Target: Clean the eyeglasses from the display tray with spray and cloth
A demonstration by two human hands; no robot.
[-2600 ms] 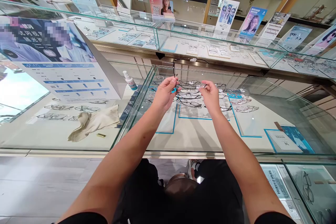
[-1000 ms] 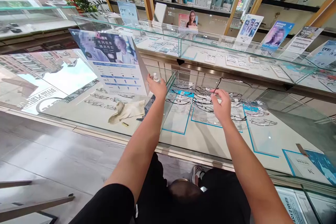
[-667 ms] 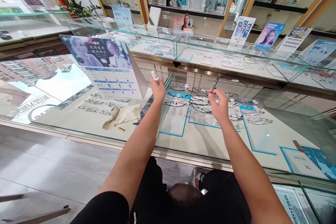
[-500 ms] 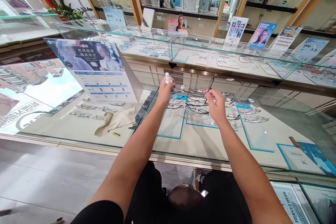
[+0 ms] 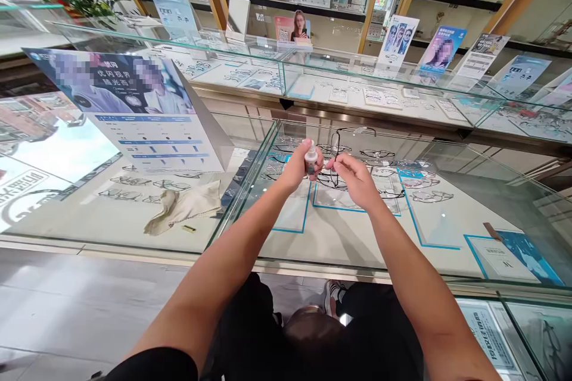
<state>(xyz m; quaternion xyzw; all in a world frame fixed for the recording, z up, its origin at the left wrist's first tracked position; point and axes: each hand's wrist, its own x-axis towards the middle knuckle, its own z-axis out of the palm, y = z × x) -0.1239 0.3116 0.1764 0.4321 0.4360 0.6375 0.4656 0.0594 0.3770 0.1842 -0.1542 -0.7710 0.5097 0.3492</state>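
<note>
My left hand [image 5: 300, 168] is closed around a small white spray bottle [image 5: 311, 158], its nozzle at the top beside my thumb. Just to the right, my right hand [image 5: 354, 175] pinches a pair of dark-framed eyeglasses [image 5: 338, 146] held up above the glass counter. One dark part of the frame stands upright by my fingertips, and another stretches away at the top. Between the bottle and the glasses is only a small gap. Below both hands, several eyeglasses [image 5: 378, 155] lie inside the display case.
A beige cloth [image 5: 185, 205] lies on the left counter beside a small gold-coloured piece [image 5: 189, 228]. A tall folded sign [image 5: 152, 131] stands behind them. Another glass display case [image 5: 357, 80] with upright cards runs across the back. A printed card [image 5: 503, 258] lies at the right.
My left hand has brought the spray bottle rightward, close to the glasses. My right hand has shifted slightly left with the glasses, and the view has turned a little.
</note>
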